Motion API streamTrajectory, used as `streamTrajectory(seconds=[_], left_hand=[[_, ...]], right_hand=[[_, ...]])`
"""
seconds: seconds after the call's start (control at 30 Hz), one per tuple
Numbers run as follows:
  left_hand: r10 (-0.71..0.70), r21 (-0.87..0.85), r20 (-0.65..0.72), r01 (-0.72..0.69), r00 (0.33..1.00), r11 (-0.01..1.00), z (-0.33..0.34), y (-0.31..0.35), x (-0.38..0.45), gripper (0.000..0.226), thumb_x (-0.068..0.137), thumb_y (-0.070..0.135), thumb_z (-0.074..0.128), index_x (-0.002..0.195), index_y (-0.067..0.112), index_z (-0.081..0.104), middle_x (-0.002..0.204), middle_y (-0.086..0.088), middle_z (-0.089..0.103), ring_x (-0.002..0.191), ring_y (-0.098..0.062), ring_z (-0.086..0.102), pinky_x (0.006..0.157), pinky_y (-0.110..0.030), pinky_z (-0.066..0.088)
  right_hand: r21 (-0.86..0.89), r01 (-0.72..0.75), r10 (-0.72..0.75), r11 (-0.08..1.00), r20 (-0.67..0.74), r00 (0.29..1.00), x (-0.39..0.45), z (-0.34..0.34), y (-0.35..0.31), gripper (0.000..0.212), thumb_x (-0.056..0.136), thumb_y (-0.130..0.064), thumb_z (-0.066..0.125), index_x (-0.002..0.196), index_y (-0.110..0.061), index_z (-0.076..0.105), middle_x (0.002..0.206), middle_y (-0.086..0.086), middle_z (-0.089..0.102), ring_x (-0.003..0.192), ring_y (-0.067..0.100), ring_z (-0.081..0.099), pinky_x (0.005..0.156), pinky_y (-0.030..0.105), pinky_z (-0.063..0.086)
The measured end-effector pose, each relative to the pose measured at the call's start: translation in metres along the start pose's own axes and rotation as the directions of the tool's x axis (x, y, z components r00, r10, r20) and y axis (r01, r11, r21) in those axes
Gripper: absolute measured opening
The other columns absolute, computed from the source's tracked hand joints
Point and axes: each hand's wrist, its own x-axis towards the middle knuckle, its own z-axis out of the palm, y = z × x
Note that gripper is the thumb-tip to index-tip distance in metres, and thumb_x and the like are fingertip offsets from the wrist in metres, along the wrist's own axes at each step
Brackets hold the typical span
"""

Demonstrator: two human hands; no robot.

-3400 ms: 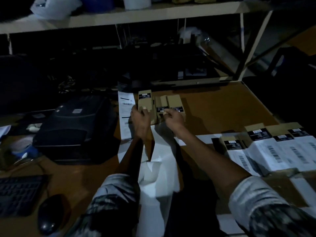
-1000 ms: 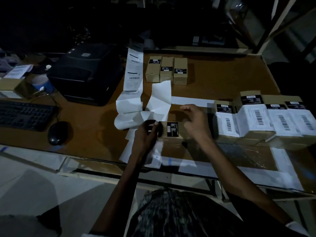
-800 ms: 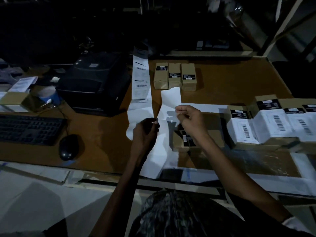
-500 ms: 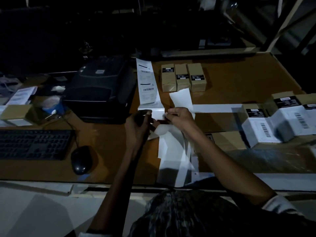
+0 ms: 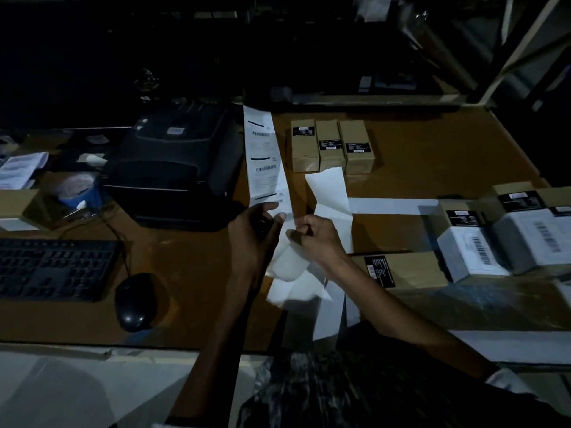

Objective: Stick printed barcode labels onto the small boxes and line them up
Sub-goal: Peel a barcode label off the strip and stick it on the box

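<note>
Desk (image 5: 191, 273) dim; hands (image 5: 287, 233) now on label strip (image 5: 265, 156) — box (image 5: 401, 268) released

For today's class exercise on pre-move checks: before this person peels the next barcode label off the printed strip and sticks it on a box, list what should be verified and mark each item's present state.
1. Both hands on strip: left hand and right hand pinch the label strip. Ok.
2. Printed labels remaining on strip: barcodes visible. Ok.
3. Label peeled free: blurred. Cannot tell.
4. Next box within reach: brown box lies beside right forearm. Ok.
5. Finished row aligned: three small boxes side by side. Ok.
6. Work area tidy: loose backing paper trails over the table. Not ok.
</note>
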Motion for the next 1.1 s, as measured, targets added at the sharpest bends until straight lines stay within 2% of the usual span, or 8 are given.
streamTrajectory(seconds=[0.13,0.23,0.33,0.47,0.6,0.73,0.87,1.1], left_hand=[[0.063,0.058,0.121,-0.071,0.991,0.996,0.014,-0.011,0.002,0.03,0.078,0.013,0.085,0.105,0.009,0.072,0.109,-0.001,0.068,0.085,-0.005,0.062,0.07,-0.016,0.055],[0.037,0.092,0.166,-0.053,0.985,0.994,0.02,-0.017,-0.006,0.033,0.075,0.022,0.088,0.101,0.007,0.074,0.1,-0.005,0.073,0.084,-0.012,0.066,0.071,-0.027,0.057],[-0.012,0.161,0.164,-0.014,0.986,0.987,0.023,-0.027,-0.013,0.029,0.076,0.02,0.087,0.098,0.006,0.074,0.103,-0.013,0.074,0.091,-0.025,0.071,0.077,-0.035,0.058],[-0.046,0.273,0.18,-0.005,0.983,0.962,0.019,-0.036,-0.016,0.031,0.079,0.021,0.085,0.105,0.008,0.075,0.115,-0.013,0.072,0.104,-0.027,0.07,0.084,-0.029,0.054],[0.003,0.299,0.182,-0.058,0.983,0.952,0.017,-0.036,-0.019,0.017,0.088,0.026,0.077,0.096,0.011,0.076,0.107,-0.009,0.075,0.095,-0.022,0.072,0.077,-0.032,0.058],[0.035,0.317,0.219,-0.105,0.975,0.943,0.015,-0.037,-0.017,0.015,0.093,0.028,0.071,0.091,0.013,0.075,0.098,-0.003,0.075,0.083,-0.014,0.071,0.071,-0.026,0.056],[0.188,0.385,0.283,-0.291,0.941,0.876,0.012,-0.035,-0.011,0.017,0.096,0.026,0.066,0.089,0.014,0.075,0.092,-0.005,0.075,0.075,-0.015,0.072,0.062,-0.024,0.056],[0.195,0.331,0.325,-0.304,0.925,0.893,0.007,-0.035,-0.006,0.012,0.088,0.022,0.074,0.098,0.015,0.077,0.107,-0.006,0.075,0.097,-0.021,0.071,0.08,-0.036,0.058]], right_hand=[[0.037,-0.005,0.002,0.999,0.062,0.998,-0.008,-0.003,0.014,0.022,0.086,-0.009,0.077,0.095,-0.027,0.07,0.09,0.0,0.072,0.086,0.012,0.066,0.081,0.028,0.053],[0.071,-0.001,-0.009,0.997,0.134,0.991,-0.012,-0.003,0.023,0.025,0.088,-0.003,0.072,0.102,-0.024,0.071,0.085,-0.008,0.072,0.084,0.009,0.066,0.074,0.023,0.052],[0.092,-0.018,0.003,0.996,0.158,0.987,-0.016,-0.002,0.03,0.029,0.094,-0.007,0.068,0.121,-0.017,0.069,0.092,0.013,0.074,0.086,0.015,0.066,0.077,0.028,0.052],[0.08,0.005,-0.017,0.997,0.16,0.987,-0.015,0.003,0.033,0.033,0.093,-0.014,0.071,0.126,-0.018,0.068,0.103,0.024,0.07,0.089,0.021,0.067,0.092,0.042,0.056],[0.047,0.024,-0.032,0.999,0.177,0.984,-0.017,0.004,0.033,0.036,0.091,-0.008,0.072,0.124,-0.02,0.069,0.107,0.024,0.069,0.104,0.032,0.066,0.098,0.04,0.054],[0.002,0.076,-0.075,0.997,0.161,0.984,-0.019,0.001,0.032,0.029,0.091,-0.005,0.07,0.117,-0.02,0.071,0.108,0.008,0.072,0.103,0.019,0.066,0.095,0.033,0.054],[-0.056,0.101,-0.092,0.993,0.147,0.985,-0.017,0.001,0.033,0.035,0.091,-0.006,0.071,0.124,-0.015,0.066,0.074,0.002,0.059,0.073,0.01,0.056,0.077,0.024,0.05],[-0.01,0.139,-0.138,0.99,0.071,0.988,-0.015,0.001,0.033,0.022,0.093,-0.009,0.07,0.101,-0.029,0.072,0.086,0.001,0.074,0.087,0.018,0.069,0.083,0.039,0.058]])
